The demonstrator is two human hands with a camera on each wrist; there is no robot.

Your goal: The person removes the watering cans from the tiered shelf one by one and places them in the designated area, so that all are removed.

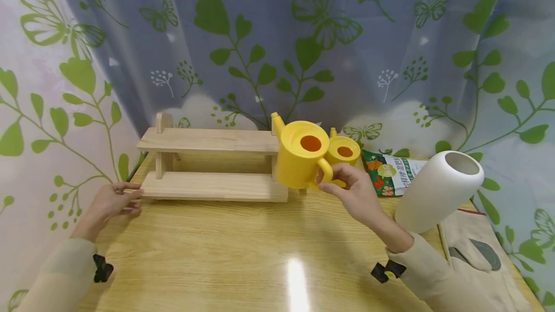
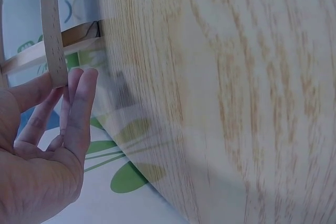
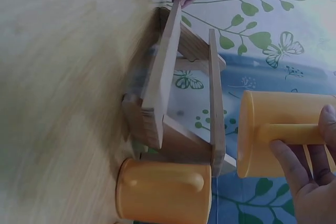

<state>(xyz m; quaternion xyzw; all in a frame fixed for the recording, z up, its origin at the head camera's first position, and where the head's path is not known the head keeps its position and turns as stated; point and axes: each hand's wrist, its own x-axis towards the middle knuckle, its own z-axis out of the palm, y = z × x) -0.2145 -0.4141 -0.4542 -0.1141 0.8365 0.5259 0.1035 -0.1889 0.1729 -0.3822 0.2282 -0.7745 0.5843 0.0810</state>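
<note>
A light wooden two-tier shelf [image 1: 212, 186] stands at the back left of the table. My left hand [image 1: 112, 202] grips the left end of its lower board, thumb on one side and fingers on the other, as the left wrist view shows. My right hand [image 1: 353, 191] holds a yellow watering can [image 1: 299, 158] by its handle, raised off the table in front of the shelf's right end. Its spout points up and left. A smaller yellow watering can [image 1: 349, 149] stands behind it, partly hidden; the right wrist view shows this can [image 3: 165, 190] beside the shelf's end.
Right of the cans lies a printed packet [image 1: 390, 175]. A tall white vase [image 1: 438, 196] stands close to my right forearm, and beige gloves [image 1: 477, 249] lie at the right edge of the wooden table [image 1: 225, 254]. A leaf-patterned curtain [image 1: 260, 37] hangs behind.
</note>
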